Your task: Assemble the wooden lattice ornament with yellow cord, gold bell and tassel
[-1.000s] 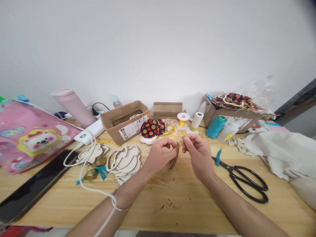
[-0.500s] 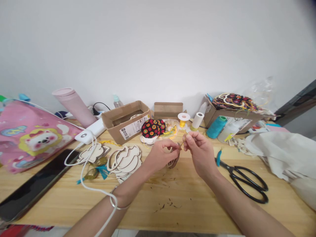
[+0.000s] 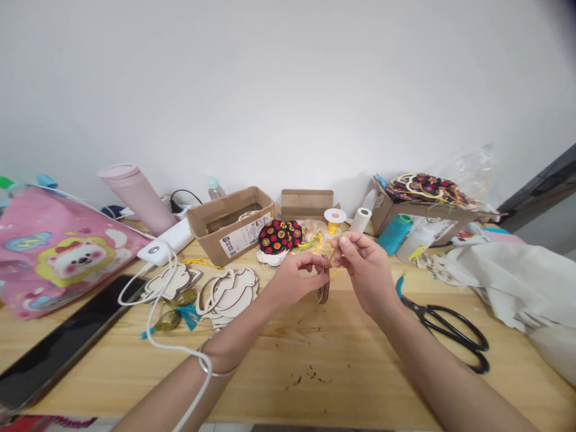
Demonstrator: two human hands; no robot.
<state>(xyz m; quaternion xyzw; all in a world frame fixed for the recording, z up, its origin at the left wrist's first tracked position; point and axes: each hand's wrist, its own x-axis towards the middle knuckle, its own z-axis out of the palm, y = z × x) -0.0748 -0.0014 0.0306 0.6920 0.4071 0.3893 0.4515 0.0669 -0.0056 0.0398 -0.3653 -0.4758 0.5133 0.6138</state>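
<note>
From the head camera we look down on a pale wooden table point(image 3: 315, 372) and see our left hand point(image 3: 297, 279) and right hand point(image 3: 364, 270) close together at its middle. Our left fingers point(image 3: 312, 260) curl narrowly over the top of a thin wooden cutout point(image 3: 323, 288), which stands edge-on and nearly upright just below the gap between our hands, its lower end near the tabletop. Our right thumb and forefinger point(image 3: 342, 241) pinch tightly together on a strand of yellow thread point(image 3: 337, 272) that runs down toward the cutout. Just beyond our hands sit a yellow thread spool point(image 3: 334, 216), a white paper roll point(image 3: 360, 220), and a round black fabric piece with red flowers point(image 3: 279, 237). To our left lie a stack of wooden cutouts point(image 3: 227, 294), a cardboard box point(image 3: 238, 243), and a white cable point(image 3: 155, 300); a bracelet point(image 3: 207, 363) circles our left wrist. To our right are black-handled scissors point(image 3: 443, 324), a teal thread cone point(image 3: 395, 234), and crumpled white cloth point(image 3: 504, 288).
</note>
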